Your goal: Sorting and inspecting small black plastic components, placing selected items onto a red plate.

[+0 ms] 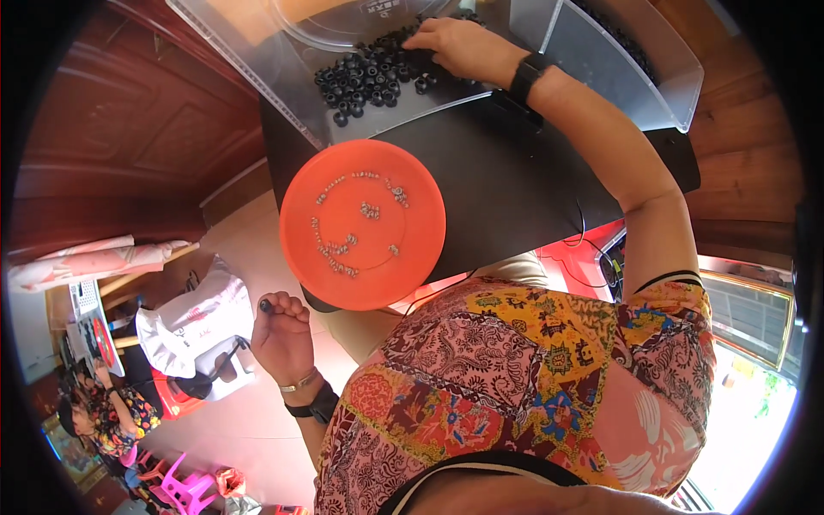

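Beside the near-left rim of the orange disc (362, 225), the left hand (281, 330) is curled into a fist, its grip narrow and pinched on a small dark piece (266, 305) that sticks out between thumb and forefinger — what kind of piece it is cannot be told. That hand hangs off the tabletop (506, 184), above the pale floor (249, 421), with a bangle and a dark wristband at the wrist.

Across the orange disc lie little metal bits (371, 210), scattered in short curved rows and a few small clusters; the disc's near edge juts out past the edge of the black tabletop.

Beyond the disc, on its far side, sits a clear plastic bin (292, 81) holding a heap of small black rings (369, 77). The right hand (459, 47) rests on that heap, palm down, fingers bent into the rings — whether they have closed on any cannot be told. A black watch sits on that wrist, and the forearm runs back over the tabletop to a patterned shirt.

To the right of the disc, past the forearm, a second clear bin (661, 81) stands with more dark pieces along its far wall.

Left of the disc and lower, on the floor, lies a white plastic bag (193, 318).
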Tool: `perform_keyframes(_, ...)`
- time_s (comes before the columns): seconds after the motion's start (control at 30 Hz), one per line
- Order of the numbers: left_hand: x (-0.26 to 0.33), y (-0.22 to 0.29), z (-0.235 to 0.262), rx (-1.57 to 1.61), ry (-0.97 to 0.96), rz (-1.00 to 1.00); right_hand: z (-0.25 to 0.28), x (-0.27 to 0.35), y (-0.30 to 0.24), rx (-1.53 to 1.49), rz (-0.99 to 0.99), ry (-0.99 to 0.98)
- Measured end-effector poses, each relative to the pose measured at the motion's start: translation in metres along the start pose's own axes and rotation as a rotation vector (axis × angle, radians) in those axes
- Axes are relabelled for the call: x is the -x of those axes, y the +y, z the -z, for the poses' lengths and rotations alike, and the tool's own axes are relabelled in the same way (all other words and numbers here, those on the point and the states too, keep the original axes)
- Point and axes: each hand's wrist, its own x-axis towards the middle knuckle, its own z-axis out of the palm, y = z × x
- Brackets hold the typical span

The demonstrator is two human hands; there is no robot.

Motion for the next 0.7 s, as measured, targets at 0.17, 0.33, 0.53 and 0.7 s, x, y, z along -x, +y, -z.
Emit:
perform_keyframes(0.17, -0.006, -0.005, -0.023, -0.017, 0.088, -0.005, -0.008, -0.017, -0.024, 0.022, 0.053, -0.042)
perform_keyframes(0.33, -0.003, -0.006, -0.013, 0.030, 0.107, -0.009, -0.004, -0.012, -0.028, 0.002, 0.156, -0.064)
perform_keyframes(0.53, -0.009, -0.007, 0.003, -0.006, -0.019, 0.009, 0.020, 0.018, -0.018, -0.067, 0.154, -0.048)
perform_keyframes(0.7, -0.010, -0.003, 0.003, 0.019, 0.010, -0.004, 0.029, 0.030, -0.002, -0.120, 0.156, -0.029)
